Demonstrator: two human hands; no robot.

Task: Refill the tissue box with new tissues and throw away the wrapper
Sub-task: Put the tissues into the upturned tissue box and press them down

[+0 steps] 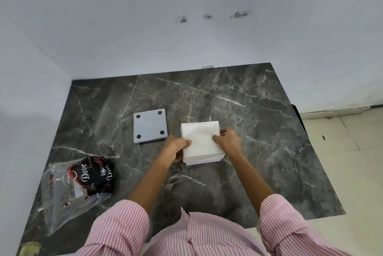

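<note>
A stack of white tissues (200, 137) sits in a white square tissue box (204, 160) in the middle of the dark marble table (259, 131). My left hand (176, 145) grips the stack's left side, thumb on top. My right hand (228, 139) holds its right side, fingers pressing on the top sheet. The box's grey base panel (150, 125), with black round feet, lies flat just left of the box. The emptied plastic wrapper (76, 189), clear with black "Dove" print, lies crumpled at the table's front left.
White walls close off the table at the back and left. A pale tiled floor (342, 152) shows past the table's right edge. My pink striped sleeves fill the bottom of the view.
</note>
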